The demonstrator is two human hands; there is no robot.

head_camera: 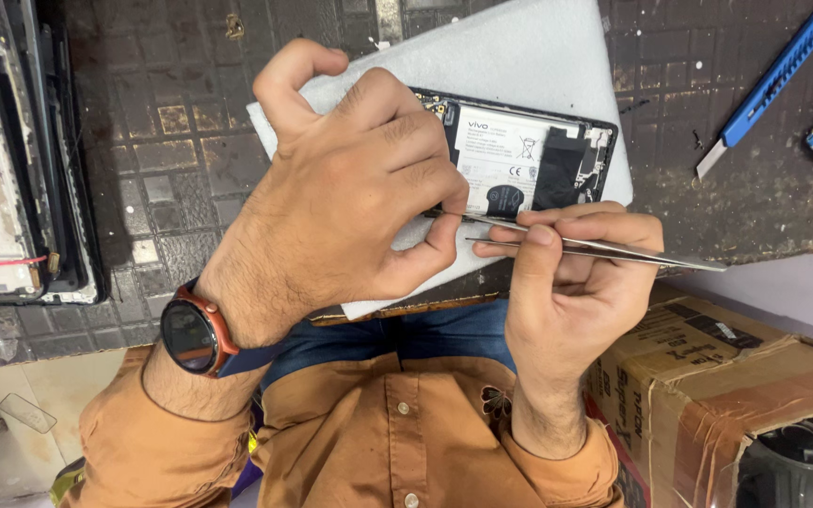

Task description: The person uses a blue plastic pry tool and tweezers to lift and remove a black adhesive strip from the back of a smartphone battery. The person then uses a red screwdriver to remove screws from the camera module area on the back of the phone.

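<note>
I see my right hand [566, 282] pinching one pair of metal tweezers [613, 248], tips pointing left at the near edge of the one opened smartphone [529, 160]. My left hand [350, 188], fingers curled, presses the phone's left end. The phone lies just beyond both hands, long axis left-right, on one white foam pad [519, 56] on the desk [171, 141]. One blue utility knife [773, 80] sits far right.

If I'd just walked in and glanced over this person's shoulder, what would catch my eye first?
Probably the opened phone, back cover off, lying on a white foam pad mid-bench. The left hand steadies it while the right hand holds metal tweezers at its lower edge. A blue utility knife lies at the top right.
</note>
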